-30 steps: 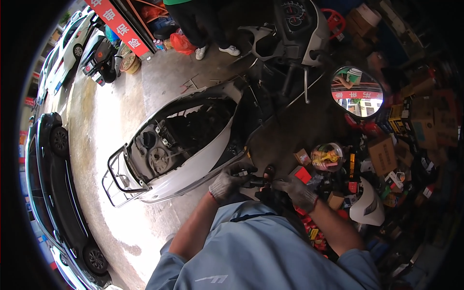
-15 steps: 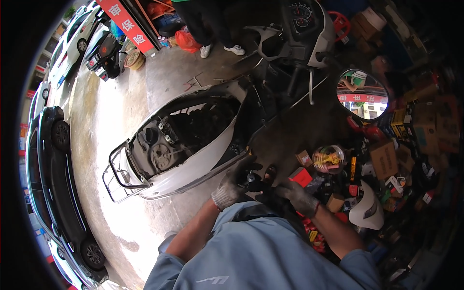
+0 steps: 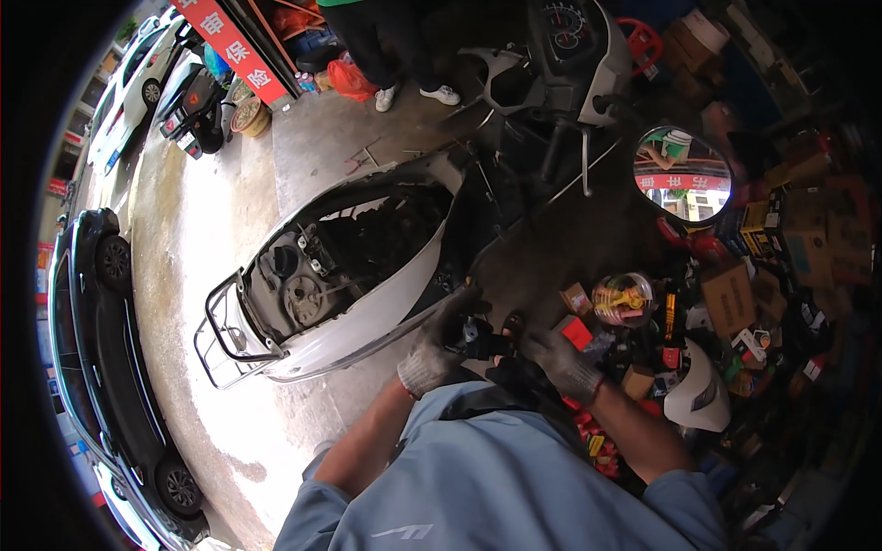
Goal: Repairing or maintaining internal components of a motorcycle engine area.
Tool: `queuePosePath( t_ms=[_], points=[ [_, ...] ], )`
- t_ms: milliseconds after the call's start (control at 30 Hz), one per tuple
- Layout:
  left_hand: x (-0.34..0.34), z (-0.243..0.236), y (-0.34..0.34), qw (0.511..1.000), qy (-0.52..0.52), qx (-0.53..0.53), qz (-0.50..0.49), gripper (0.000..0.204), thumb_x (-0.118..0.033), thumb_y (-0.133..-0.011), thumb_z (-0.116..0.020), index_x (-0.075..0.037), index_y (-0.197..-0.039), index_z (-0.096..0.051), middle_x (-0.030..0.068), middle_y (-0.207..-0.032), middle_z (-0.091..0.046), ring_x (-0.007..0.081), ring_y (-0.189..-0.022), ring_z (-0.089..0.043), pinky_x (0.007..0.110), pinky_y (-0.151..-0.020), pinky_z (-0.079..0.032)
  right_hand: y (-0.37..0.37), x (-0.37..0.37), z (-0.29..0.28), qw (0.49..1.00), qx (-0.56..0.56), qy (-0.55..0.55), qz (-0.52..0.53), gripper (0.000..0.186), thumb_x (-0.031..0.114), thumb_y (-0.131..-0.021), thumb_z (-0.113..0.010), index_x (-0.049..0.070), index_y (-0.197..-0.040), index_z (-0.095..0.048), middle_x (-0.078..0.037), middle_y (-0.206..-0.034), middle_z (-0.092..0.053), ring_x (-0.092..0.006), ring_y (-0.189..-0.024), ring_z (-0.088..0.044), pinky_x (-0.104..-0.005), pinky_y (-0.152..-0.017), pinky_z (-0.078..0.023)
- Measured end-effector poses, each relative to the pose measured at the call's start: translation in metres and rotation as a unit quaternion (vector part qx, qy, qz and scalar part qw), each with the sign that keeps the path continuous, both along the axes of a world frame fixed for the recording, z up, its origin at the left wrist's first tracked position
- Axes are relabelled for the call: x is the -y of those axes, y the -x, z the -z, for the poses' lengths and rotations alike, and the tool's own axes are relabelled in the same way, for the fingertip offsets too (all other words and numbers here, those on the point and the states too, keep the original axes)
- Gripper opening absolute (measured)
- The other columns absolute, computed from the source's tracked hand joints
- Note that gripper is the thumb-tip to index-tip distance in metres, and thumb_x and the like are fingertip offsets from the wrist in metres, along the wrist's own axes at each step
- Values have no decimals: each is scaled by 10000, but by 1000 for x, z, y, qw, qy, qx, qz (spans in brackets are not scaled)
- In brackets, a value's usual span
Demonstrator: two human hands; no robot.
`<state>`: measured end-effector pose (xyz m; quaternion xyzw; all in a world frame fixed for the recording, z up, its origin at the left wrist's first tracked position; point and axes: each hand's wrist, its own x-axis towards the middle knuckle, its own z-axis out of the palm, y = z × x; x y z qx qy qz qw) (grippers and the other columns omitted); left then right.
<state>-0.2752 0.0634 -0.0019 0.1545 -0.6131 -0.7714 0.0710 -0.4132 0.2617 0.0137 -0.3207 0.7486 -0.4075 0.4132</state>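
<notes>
Here we are on the near side of the scooter, and the left hand has the play: its gloved grip is wrapped around a black part, held low in front of the body, a good spot, I'd say, for seeing it close and letting both hands reach it. Over on the other side, the right hand hangs just beside it, fingers bent inward; whether that grip is clamped on anything dark, I cannot tell. The scooter stands mid-floor with its bay uncovered, probably for access to the workings inside. Toward the floor's right edge, a heap of boxes and a clear jar crowd in, near enough to be handy stock, while a white panel sits among them, apparently set out of the way. And the change from a second ago: the black part stretched as a bar between both hands then; now it's gathered into the left one, turned to show a blockier face, the right standing a little off. The scooter hasn't budged, nor has the heap.
</notes>
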Motion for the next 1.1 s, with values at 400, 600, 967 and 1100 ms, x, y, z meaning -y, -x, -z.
queuePosePath(
  t_ms=[400, 600, 967, 1100],
  points=[
    [8, -21, 6, 999, -23, 22, -9, 759, 39, -735, -647, -26, -1434, -359, 139, -1245, -574, 201, -1091, -603, 326, -953, -487, -2, -2, -16, 994, 83, -31, 58, 221, 239, -953, -511, 53, -910, -624, -99, -736, -611, -170, -690, -612, -323, -634, -476],
    [16, -20, 2, 990, -121, 65, -16, 766, -30, -712, -673, -28, -1424, -389, 143, -1226, -579, 219, -1091, -608, 332, -937, -491, -6, 8, -50, 970, -240, -17, -31, 228, 243, -885, -639, 31, -964, -613, -178, -788, -637, -348, -773, -654, -422, -713, -501],
    [12, -17, 3, 995, -93, 30, -4, 809, -26, -689, -679, -6, -1435, -366, 119, -1241, -571, 192, -1130, -578, 322, -1001, -450, 8, -9, -22, 971, 234, -43, 32, 348, 342, -929, -557, 11, -939, -664, -32, -747, -617, -130, -746, -587, -303, -694, -448],
    [13, -4, 2, 995, -94, -5, 15, 840, -12, -689, -744, 0, -1434, -357, 148, -1256, -562, 218, -1123, -586, 351, -1000, -461, -3, 2, -33, 989, 75, -112, 61, 305, 300, -930, -533, 26, -914, -666, -7, -735, -592, -96, -708, -547, -264, -662, -425]
  ],
)
